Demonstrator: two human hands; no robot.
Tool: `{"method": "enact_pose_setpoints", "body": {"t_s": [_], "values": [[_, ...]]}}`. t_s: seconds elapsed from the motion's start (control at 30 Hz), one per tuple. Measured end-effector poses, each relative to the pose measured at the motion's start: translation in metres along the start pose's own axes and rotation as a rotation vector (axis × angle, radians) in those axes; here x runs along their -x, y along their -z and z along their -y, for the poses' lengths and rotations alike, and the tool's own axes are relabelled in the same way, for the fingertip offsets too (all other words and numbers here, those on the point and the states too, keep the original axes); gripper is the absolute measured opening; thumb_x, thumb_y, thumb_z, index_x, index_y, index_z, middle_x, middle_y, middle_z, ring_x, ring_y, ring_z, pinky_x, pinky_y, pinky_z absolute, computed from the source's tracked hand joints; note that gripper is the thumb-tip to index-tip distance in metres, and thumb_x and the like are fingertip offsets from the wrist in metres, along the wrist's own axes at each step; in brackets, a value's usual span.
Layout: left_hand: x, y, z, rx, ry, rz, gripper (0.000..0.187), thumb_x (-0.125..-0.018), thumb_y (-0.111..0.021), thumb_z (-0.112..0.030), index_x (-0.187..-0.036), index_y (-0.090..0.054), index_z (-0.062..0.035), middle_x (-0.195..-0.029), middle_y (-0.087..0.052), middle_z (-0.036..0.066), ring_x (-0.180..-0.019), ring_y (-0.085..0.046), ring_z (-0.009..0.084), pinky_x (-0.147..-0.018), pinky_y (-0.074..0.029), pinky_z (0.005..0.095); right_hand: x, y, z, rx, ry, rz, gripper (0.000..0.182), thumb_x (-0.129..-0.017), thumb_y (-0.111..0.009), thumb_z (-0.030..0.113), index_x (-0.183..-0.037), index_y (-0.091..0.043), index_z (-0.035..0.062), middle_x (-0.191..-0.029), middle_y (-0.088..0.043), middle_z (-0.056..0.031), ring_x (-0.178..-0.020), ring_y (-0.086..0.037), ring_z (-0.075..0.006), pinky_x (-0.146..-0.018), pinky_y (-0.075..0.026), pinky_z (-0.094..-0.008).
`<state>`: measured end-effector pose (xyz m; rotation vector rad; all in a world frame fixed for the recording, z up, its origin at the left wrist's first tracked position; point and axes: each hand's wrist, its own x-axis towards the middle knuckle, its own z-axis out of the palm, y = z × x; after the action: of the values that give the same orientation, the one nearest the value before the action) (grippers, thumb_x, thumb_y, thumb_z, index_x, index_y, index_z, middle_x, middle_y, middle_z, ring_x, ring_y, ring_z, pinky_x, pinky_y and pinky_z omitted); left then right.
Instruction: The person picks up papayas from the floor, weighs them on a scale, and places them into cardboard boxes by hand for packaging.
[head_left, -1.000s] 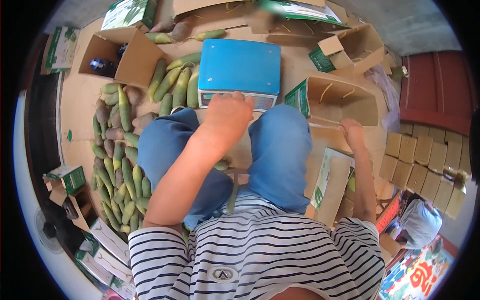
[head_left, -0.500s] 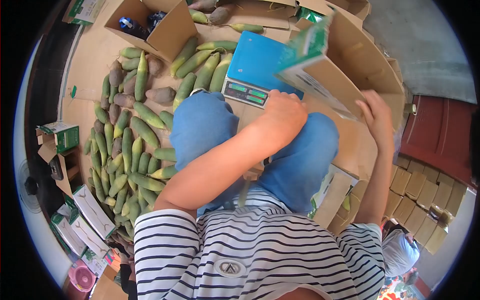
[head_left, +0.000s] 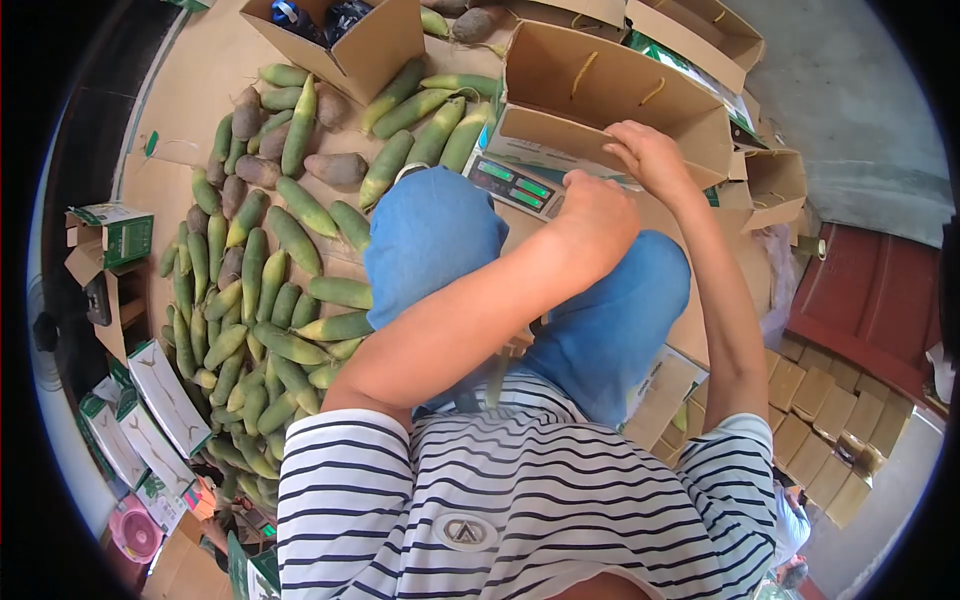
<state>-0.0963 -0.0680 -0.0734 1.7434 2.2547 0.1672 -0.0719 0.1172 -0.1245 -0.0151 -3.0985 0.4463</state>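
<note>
Carton (head_left: 560, 60) shifted onto scale (head_left: 510, 187), mostly hiding it, right grip (head_left: 650, 158) parted at rim, left grip (head_left: 603, 215) curled, hold unclear, radishes (head_left: 299, 130) alongside

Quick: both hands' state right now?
Left hand: curled beside grey rectangular scale with green displays; grip cannot be told.
Right hand: open, at brown cardboard box.

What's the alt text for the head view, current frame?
An open box stands over a scale, hiding most of its top, with the person's right hand at the box's near rim and left hand by the scale's front edge. Many radishes, mostly green, lie to the left.
</note>
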Motion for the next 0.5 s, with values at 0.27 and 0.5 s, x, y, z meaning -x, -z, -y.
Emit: {"method": "enact_pose_setpoints", "body": {"t_s": [0.27, 0.5], "values": [[-0.001, 0.005, 0.0, 0.041, 0.044, 0.064, 0.025, -0.076, -0.063, -0.013, -0.101, -0.065, -0.0076, -0.095, -0.064, 0.01, -0.092, -0.061, 0.0241, -0.072, -0.043, 0.0404, -0.009, 0.007, 0.023, 0.161, -0.012, 0.042, 0.025, -0.085, -0.059, 0.023, -0.105, -0.057, 0.01, -0.098, -0.061, -0.0091, -0.095, -0.057, -0.0303, -0.079, -0.047, -0.0401], [-0.008, 0.008, 0.004, 0.043, 0.031, 0.212, 0.033, -0.078, -0.063, -0.015, -0.11, -0.063, -0.0075, -0.111, -0.062, 0.014, -0.104, -0.058, 0.0283, -0.078, -0.044, 0.0484, -0.002, 0.134, 0.155, -0.311, 0.003, -0.534, 0.024, -0.086, -0.06, 0.009, -0.11, -0.059, 0.0025, -0.102, -0.063, -0.006, -0.087, -0.06, -0.0131, -0.078, -0.047, -0.0272]]}}
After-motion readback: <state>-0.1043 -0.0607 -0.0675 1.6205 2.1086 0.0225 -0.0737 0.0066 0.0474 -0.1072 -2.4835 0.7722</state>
